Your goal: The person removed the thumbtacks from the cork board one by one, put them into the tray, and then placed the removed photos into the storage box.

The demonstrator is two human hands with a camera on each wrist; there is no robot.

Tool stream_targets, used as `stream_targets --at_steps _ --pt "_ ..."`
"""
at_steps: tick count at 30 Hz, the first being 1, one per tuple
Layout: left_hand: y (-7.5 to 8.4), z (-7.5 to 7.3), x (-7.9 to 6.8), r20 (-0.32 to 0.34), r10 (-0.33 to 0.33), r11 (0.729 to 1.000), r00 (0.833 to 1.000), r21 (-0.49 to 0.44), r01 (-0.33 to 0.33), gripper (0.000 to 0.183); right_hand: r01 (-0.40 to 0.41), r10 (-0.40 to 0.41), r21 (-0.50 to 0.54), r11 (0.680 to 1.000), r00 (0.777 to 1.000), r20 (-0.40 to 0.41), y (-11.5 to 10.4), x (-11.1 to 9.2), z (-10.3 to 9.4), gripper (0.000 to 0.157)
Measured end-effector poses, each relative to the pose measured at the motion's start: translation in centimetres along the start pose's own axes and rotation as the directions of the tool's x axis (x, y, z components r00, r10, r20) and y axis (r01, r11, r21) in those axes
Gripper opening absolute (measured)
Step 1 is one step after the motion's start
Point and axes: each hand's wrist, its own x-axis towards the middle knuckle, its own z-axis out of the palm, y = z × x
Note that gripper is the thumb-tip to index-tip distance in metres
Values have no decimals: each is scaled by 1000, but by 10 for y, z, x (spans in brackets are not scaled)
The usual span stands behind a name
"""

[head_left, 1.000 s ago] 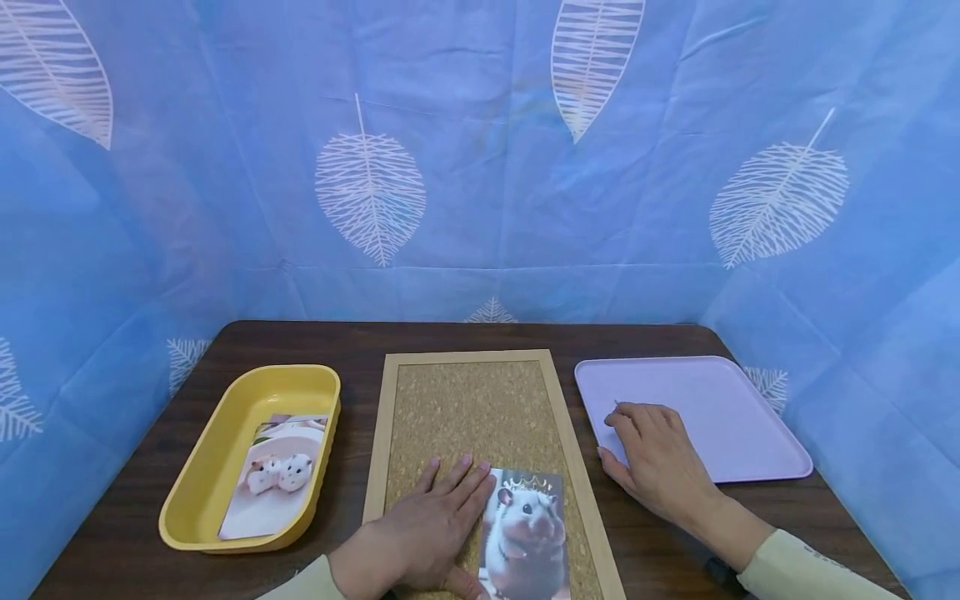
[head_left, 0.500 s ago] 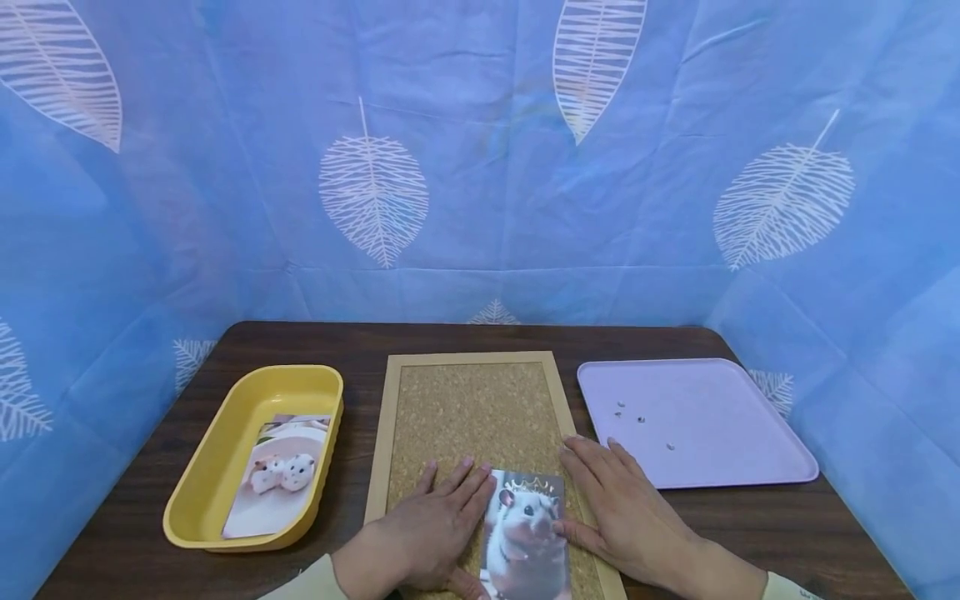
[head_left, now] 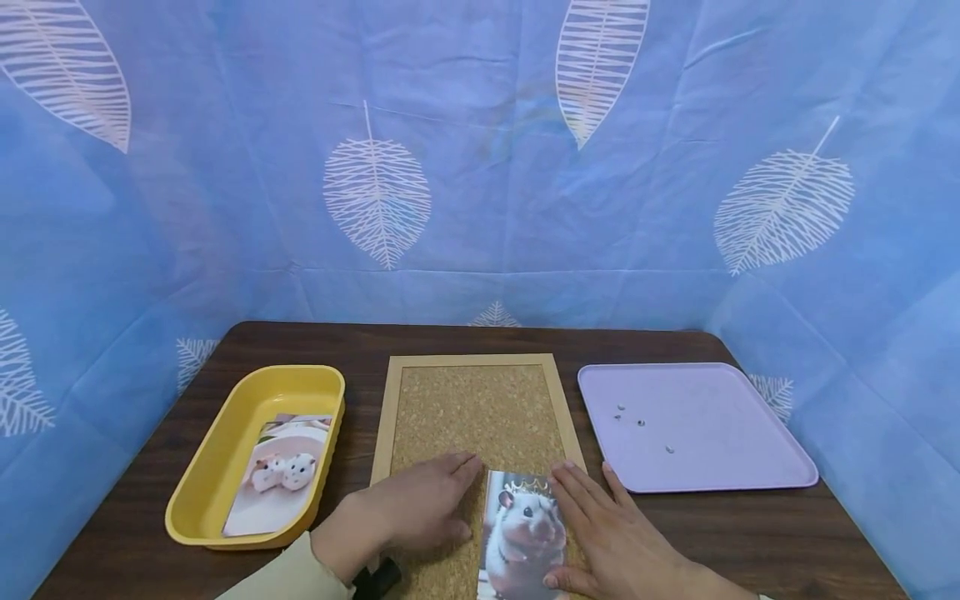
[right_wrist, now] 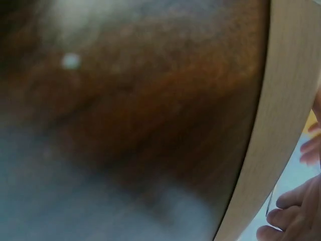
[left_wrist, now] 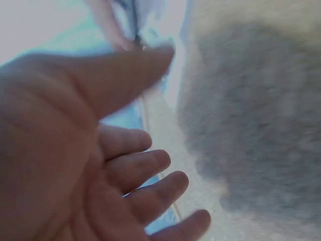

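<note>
A photo print (head_left: 522,533) of a white hamster wearing a gold crown lies upright on the lower right of a cork board (head_left: 480,408) with a pale wooden frame. My right hand (head_left: 618,537) rests along the print's right edge, fingers stretched and thumb over its lower part. To the print's left, my left hand (head_left: 423,508) hovers close over the cork, apart from the print. The left wrist view shows that palm (left_wrist: 45,145) with loosely bent fingers and nothing in them, its shadow on the cork. Fingers (right_wrist: 296,211) show at the right wrist view's edge.
On the left stands a yellow tray (head_left: 187,500) with photo prints in it, the top one (head_left: 273,487) showing two small hamsters. A lilac tray (head_left: 712,425) lies on the right, bearing several tiny shiny pieces (head_left: 641,422). The dark wooden table (head_left: 360,340) meets a blue leaf-patterned cloth behind.
My right hand has come from the lilac tray onto the print's right edge, uncovering the tiny pieces. My left hand, which lay flat at the print's left edge, has lifted and drawn away leftward.
</note>
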Motion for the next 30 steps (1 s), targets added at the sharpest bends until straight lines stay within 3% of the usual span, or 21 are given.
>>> stream_targets --at_steps 4,8,11,14,22,25,30 --pt "-2 -12 11 -121 -24 988 992 -151 5 52 9 -9 -3 1000 1000 8 0 0 3 98" --pt "-4 -16 25 -216 -120 933 969 -358 35 39 -19 14 57 998 996 91 1 3 0 100" --pt "-5 -14 33 -235 -198 858 952 -511 52 35 -36 22 103 994 990 142 2 4 -4 102" --pt "-7 -10 39 -221 -242 771 945 -635 48 34 -41 21 119 992 986 165 2 5 -6 104" --pt "-17 -2 48 -114 -303 467 946 -883 43 38 -42 21 126 991 987 162 1 6 -9 104" --pt "-18 0 48 -64 -315 394 947 -917 69 38 -43 24 118 992 987 156 0 6 -9 105" --pt "-19 1 50 6 -318 313 948 -943 111 36 -39 24 101 994 990 142 -1 5 -9 105"
